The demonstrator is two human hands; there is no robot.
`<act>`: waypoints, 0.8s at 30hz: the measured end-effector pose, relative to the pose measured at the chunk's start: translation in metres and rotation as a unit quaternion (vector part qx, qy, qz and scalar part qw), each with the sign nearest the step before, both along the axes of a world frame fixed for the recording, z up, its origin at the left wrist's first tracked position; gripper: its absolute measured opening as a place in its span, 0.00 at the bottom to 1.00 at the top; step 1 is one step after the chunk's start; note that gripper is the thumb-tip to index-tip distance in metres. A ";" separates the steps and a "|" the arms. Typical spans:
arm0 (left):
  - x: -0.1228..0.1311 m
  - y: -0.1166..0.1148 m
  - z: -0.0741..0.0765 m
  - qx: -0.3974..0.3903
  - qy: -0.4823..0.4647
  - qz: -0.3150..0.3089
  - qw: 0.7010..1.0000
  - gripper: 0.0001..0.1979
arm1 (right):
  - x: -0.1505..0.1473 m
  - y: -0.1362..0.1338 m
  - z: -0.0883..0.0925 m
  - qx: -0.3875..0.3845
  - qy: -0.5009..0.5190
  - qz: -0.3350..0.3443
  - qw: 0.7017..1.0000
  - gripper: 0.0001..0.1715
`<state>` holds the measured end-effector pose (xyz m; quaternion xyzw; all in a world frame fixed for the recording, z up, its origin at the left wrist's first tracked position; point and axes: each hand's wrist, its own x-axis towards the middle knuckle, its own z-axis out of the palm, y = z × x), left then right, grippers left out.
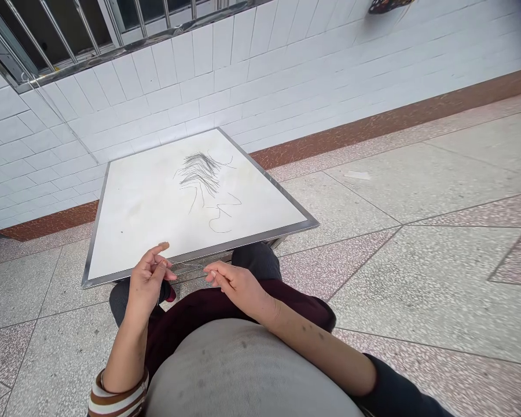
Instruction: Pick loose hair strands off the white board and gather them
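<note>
My left hand (150, 277) is raised over the near edge of a white table (134, 226), thumb and a finger pinched on a thin strand (189, 263). The strand runs across to my right hand (230, 281), whose thumb and fingertips are closed on its other end. Some of my left fingers stretch outward. On the tabletop lies a pile of dark, thin, bent strands (200, 171). Several loose curled strands (220, 214) lie nearer to me, apart from the pile.
The table has a grey metal rim (200, 253) and stands by a white tiled wall (278, 87). A barred window (91, 35) is at the upper left. My knees are under the near edge. A pale scrap (356, 175) lies on the floor.
</note>
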<state>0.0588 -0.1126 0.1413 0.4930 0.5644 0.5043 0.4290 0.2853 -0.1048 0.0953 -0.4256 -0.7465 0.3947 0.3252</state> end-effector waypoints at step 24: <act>0.051 0.000 -0.044 -0.015 -0.196 -0.025 0.980 0.14 | -0.016 -0.004 0.005 0.014 0.005 -0.036 0.999 0.11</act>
